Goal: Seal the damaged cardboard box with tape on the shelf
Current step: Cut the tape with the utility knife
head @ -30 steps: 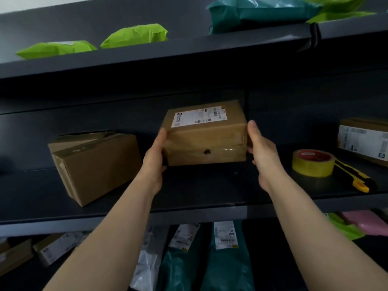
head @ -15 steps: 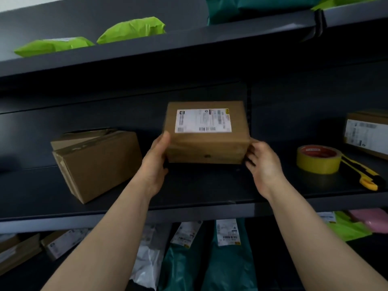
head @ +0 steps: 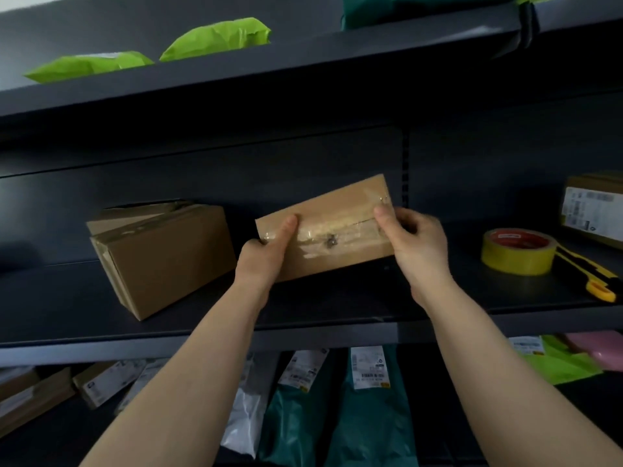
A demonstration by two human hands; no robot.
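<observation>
A small cardboard box [head: 337, 210] is held tilted above the middle shelf [head: 303, 318], its taped face with a small dark hole turned toward me. My left hand [head: 266, 254] grips its left end, thumb on the face. My right hand [head: 416, 241] grips the right end, thumb on the clear tape. A yellow roll of tape [head: 517, 251] lies on the shelf to the right, beside a yellow and black utility knife [head: 586, 276].
A bigger cardboard box [head: 161, 257] with a loose top flap sits on the shelf at left. Another labelled box [head: 593, 210] stands at far right. Green mailer bags [head: 215, 38] lie on the upper shelf. Teal and white parcels [head: 367, 406] fill the shelf below.
The small box was lifted off the shelf and rotated, so the label face turned away and the taped face with the hole now faces me. Both hands shifted their grip.
</observation>
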